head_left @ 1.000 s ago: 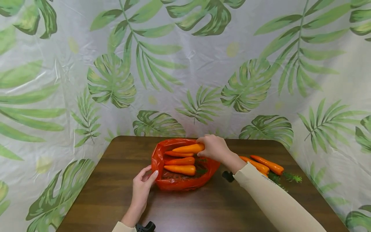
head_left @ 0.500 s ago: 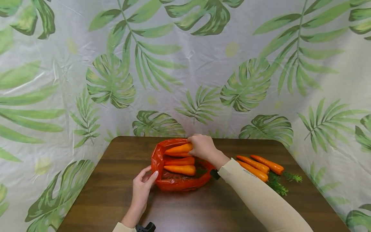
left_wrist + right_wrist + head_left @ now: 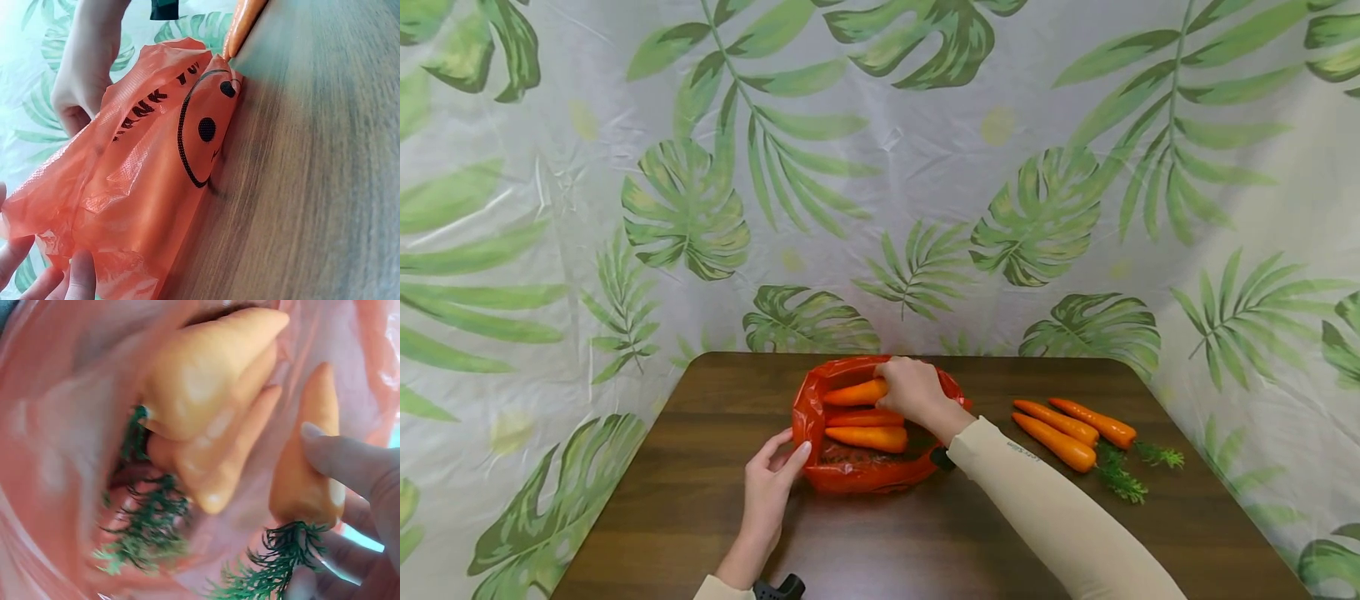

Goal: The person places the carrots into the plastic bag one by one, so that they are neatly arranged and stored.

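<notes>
A red plastic bag (image 3: 872, 477) lies on the table with its mouth wide. My left hand (image 3: 767, 483) pinches the bag's left rim between thumb and fingers; printed lettering and a smiley face show on its side in the left wrist view. Inside the bag, my right hand (image 3: 913, 390) grips an orange carrot (image 3: 308, 459) near its thick end, thumb on top, green leaves hanging below. Several other carrots (image 3: 194, 387) lie together in the bag beside it, their feathery tops (image 3: 147, 519) towards the right hand's side in the head view.
On the wooden table (image 3: 715, 400), right of the bag, lie 3 more carrots (image 3: 1056, 442) with green tops (image 3: 1122, 479). A leaf-patterned sheet (image 3: 925, 167) hangs behind the table's far edge.
My right hand has moved left and down into the bag with the carrot. The carrots on the right have come out from behind the sleeve. My left hand keeps its hold.
</notes>
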Demonstrator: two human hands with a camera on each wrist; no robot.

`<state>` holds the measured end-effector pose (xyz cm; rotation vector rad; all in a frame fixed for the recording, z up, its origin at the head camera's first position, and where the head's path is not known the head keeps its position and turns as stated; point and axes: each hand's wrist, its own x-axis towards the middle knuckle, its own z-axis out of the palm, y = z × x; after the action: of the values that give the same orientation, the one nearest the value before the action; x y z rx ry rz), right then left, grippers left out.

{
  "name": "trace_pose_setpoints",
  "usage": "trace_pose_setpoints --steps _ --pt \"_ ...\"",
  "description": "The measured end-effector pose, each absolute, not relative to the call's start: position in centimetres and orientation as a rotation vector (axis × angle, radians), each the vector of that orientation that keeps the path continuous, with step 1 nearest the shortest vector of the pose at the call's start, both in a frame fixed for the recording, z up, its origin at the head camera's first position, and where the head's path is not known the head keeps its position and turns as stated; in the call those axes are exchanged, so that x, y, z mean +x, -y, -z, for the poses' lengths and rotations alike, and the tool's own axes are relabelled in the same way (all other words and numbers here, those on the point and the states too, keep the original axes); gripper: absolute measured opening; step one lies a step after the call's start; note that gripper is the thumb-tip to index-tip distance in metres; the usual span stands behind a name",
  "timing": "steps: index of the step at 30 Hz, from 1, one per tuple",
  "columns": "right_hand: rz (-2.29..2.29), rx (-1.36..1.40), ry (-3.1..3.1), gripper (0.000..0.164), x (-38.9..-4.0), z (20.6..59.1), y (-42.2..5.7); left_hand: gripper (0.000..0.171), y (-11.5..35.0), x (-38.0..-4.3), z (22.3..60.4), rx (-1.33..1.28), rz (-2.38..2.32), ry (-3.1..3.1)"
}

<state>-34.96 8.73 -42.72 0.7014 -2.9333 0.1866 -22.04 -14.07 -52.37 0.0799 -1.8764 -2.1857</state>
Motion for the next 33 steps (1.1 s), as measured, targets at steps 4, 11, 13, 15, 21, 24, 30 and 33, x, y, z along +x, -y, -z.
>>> trace_pose_setpoints --steps 4,11,13,15,21,24,30,33 --pt "-0.3 0.674 2.951 0.048 -35.5 43.7 -9.2 0.043 14.0 -22.2 52.4 0.084 2.196 1.861" --pt "-0.46 0.616 2.958 0.053 -36.5 45.5 -10.3 0.043 14.0 -21.9 52.3 0.104 2.234 1.822" --pt "-0.471 0.605 2.954 0.053 -36.7 45.9 -10.5 0.044 14.0 -21.8 52.2 0.113 2.23 1.827" --pt "-0.467 0.597 2.954 0.052 -36.9 46.2 -10.6 0.044 14.0 -21.8 52.2 0.12 2.226 1.831" --pt "-0.408 0.61 2.955 0.049 -37.2 46.6 -10.5 0.044 14.0 -21.8 52.2 0.116 2.242 1.816" --pt "-0.37 0.628 2.952 0.047 -37.2 46.7 -10.4 0.044 14.0 -21.9 52.3 0.119 2.245 1.813" --pt "-0.299 0.665 2.923 0.046 -37.3 46.6 -10.0 0.044 14.1 -22.0 52.3 0.119 2.241 1.815" --pt "-0.284 0.677 2.926 0.048 -37.2 46.6 -9.9 0.044 14.1 -22.1 52.2 0.115 2.243 1.808"
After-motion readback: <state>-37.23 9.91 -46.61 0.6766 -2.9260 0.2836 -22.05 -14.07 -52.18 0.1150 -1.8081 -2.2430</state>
